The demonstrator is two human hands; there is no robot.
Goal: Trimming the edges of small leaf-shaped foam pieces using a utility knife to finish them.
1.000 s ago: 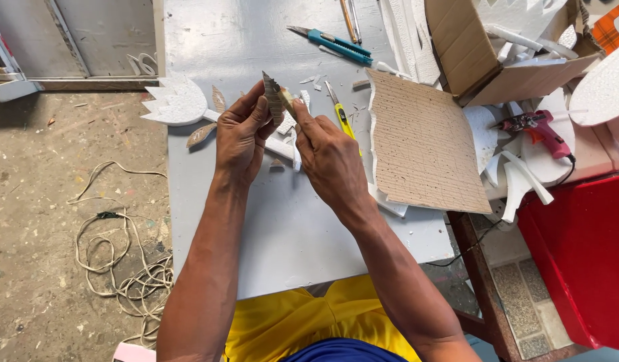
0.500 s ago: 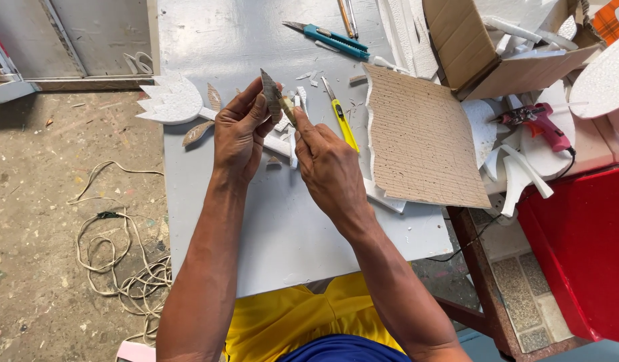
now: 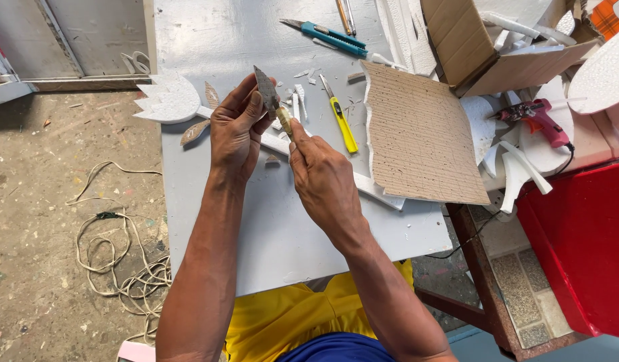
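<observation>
My left hand [image 3: 237, 127] pinches a small pointed leaf-shaped piece [image 3: 265, 88], brown-grey, held upright above the grey table [image 3: 269, 234]. My right hand [image 3: 323, 175] grips a small yellowish knife [image 3: 283, 121] whose tip meets the lower edge of that piece. Under both hands lies a white foam flower cut-out [image 3: 168, 100] with a long stem running right. Two more leaf-shaped pieces [image 3: 195, 131] lie beside the flower head.
A yellow utility knife [image 3: 341, 115] and a teal one [image 3: 333, 37] lie on the table near foam scraps. A foam-backed cardboard sheet [image 3: 420, 137], an open carton [image 3: 480, 43], a pink glue gun [image 3: 534, 117] and a red box [image 3: 584, 248] sit right. Cord [image 3: 115, 261] lies on the floor left.
Both hands have stayed together over the flower stem, with the leaf piece turned slightly more upright. The camera view has shifted a little.
</observation>
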